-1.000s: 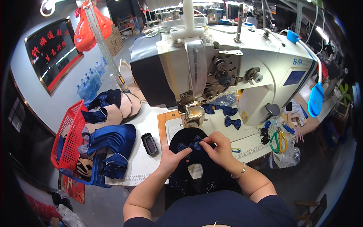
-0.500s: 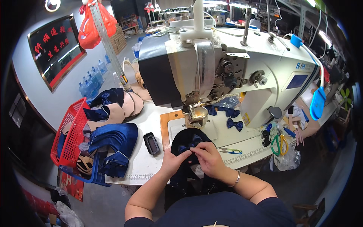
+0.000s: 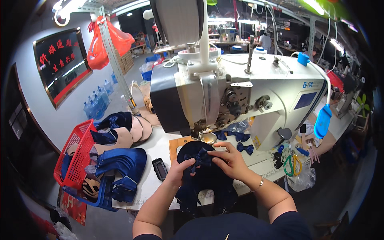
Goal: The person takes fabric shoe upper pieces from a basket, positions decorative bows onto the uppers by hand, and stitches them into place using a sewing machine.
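A dark navy shoe upper (image 3: 208, 180) lies on the table in front of the white sewing machine (image 3: 240, 96). A small navy bow (image 3: 202, 157) sits on its top. My left hand (image 3: 180, 170) grips the upper's left edge beside the bow. My right hand (image 3: 229, 159) pinches the bow from the right and presses it onto the upper. Both hands are just below the machine's needle plate (image 3: 207, 138).
Loose navy bows (image 3: 240, 142) lie under the machine arm. A stack of navy uppers (image 3: 120, 164) and a red basket (image 3: 74, 158) stand at the left. A small black box (image 3: 160, 169) lies near my left hand. A clear bag with scissors (image 3: 294, 168) hangs at the right.
The view has tilted down toward the machine. My hands have shifted the upper and bow slightly up toward the needle plate, fingers still closed on them.
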The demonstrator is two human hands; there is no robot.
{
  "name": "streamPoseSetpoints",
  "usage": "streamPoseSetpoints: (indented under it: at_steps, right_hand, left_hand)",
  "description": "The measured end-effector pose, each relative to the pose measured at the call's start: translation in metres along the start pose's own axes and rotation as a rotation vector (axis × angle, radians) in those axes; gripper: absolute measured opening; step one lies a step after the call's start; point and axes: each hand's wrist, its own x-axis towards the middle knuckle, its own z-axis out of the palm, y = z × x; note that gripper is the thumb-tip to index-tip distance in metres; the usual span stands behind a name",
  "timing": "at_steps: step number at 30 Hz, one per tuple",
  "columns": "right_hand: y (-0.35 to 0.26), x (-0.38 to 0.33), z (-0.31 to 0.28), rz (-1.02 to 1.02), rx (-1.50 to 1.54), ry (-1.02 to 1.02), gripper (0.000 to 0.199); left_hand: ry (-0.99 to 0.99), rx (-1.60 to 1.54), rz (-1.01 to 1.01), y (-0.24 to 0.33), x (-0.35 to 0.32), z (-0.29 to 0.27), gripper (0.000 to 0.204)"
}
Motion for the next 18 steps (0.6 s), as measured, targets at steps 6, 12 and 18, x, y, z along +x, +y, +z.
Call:
streamPoseSetpoints:
  at_steps: [6,12,18]
  right_hand:
    - [0.0,0.027,-0.004,0.016,-0.078,0.009,0.017]
    - [0.025,0.053,-0.001,-0.043,-0.3,0.03,0.018]
    - [0.022,0.048,0.001,-0.102,-0.233,0.087,0.022]
  left_hand:
    - [0.085,-0.249,-0.194,0.02,0.019,0.009,0.028]
    - [0.09,-0.166,-0.144,0.03,0.051,0.0,0.025]
    - [0.029,-0.01,-0.029,0.034,0.055,-0.003,0.028]
